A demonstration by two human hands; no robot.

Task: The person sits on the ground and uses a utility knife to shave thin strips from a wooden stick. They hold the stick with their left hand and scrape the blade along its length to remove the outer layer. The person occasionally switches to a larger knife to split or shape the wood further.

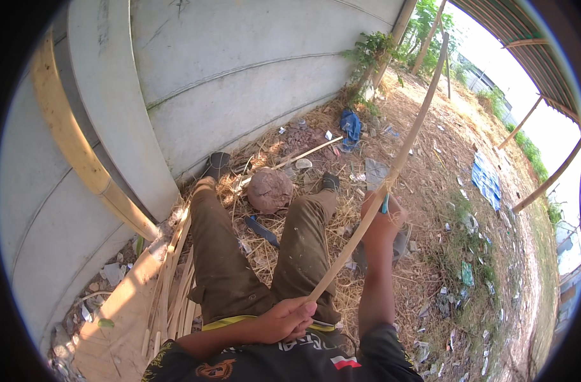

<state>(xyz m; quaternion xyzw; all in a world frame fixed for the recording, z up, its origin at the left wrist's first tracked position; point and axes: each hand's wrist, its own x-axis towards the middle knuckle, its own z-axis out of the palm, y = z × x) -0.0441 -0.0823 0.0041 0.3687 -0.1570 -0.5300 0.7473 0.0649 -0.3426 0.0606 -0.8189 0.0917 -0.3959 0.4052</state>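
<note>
Seated on straw-strewn ground (430, 210), legs in brown trousers stretched out ahead toward a grey concrete wall (226, 70). Left hand (287, 318) closed around the near end of a long bamboo strip (405, 143), just above the lap. Right hand (382, 213) held out at arm's length, wrapped around the same strip farther along, with a small blue-handled tool (386, 204) pinched against it; blade hidden, so its kind cannot be told. Strip running from the lap up and to the right, bending past the right hand and reaching high toward the roof edge.

No containers in plain view. Round brown stone (270, 189) lying between the shoes, a dark blue-handled knife (262, 230) on the straw just below it, between the knees. Bundle of split bamboo slats (176, 280) stacked flat by the left thigh, against the wall. Thick yellow bamboo pole (80, 146) leaning along the wall on the left.

Farther off, a crumpled blue cloth (351, 127) near the wall's foot, a blue sheet (486, 178) on the dirt at right, and scraps of pale litter scattered over the ground between tufts of grass. Green weeds (370, 51) growing at the corner of the wall. Slanted wooden posts (548, 178) holding up a corrugated roof (526, 38) at upper right.
</note>
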